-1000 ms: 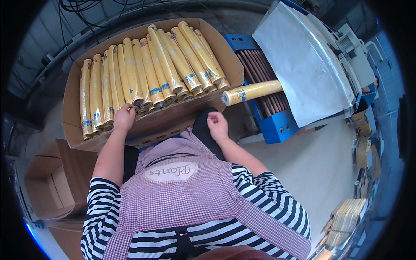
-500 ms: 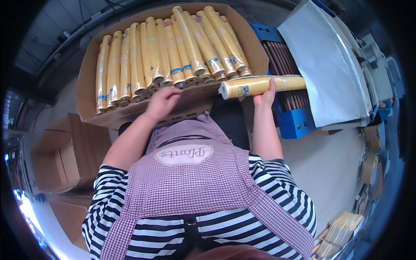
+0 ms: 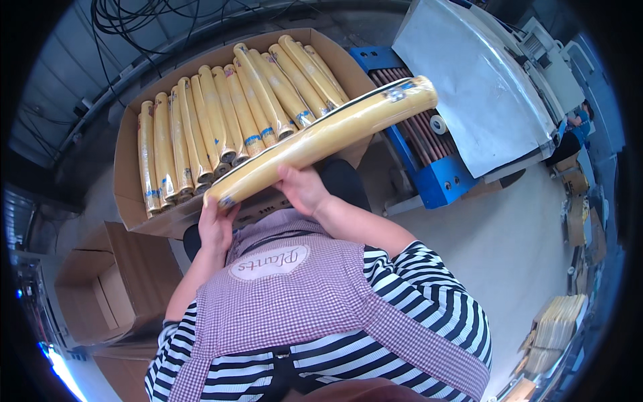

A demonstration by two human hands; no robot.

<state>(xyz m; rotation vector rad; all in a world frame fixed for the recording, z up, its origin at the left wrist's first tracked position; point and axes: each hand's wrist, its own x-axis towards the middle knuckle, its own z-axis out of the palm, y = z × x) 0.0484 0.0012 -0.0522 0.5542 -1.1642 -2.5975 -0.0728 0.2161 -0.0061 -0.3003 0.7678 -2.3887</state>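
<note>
A long yellow roll in shiny clear wrap slants across the front of me, its near left end low and its far right end raised. My left hand grips the lower left end. Farther along, my right hand holds the roll from below, with the thumb on its near side. Behind it stands an open cardboard carton packed with several similar yellow rolls lying side by side. The held roll passes over the carton's front right part and hides some of the rolls' ends.
Right of the carton is a blue-framed roller conveyor, leading to a machine with a silvery sheet cover. A white end of another roll shows on the rollers. An open carton sits at left; stacked flat pieces lie lower right.
The roll has come off the conveyor side and leftward, across the carton's front. My left hand, closed and apart from it before, now grips its left end. The view has shifted.
</note>
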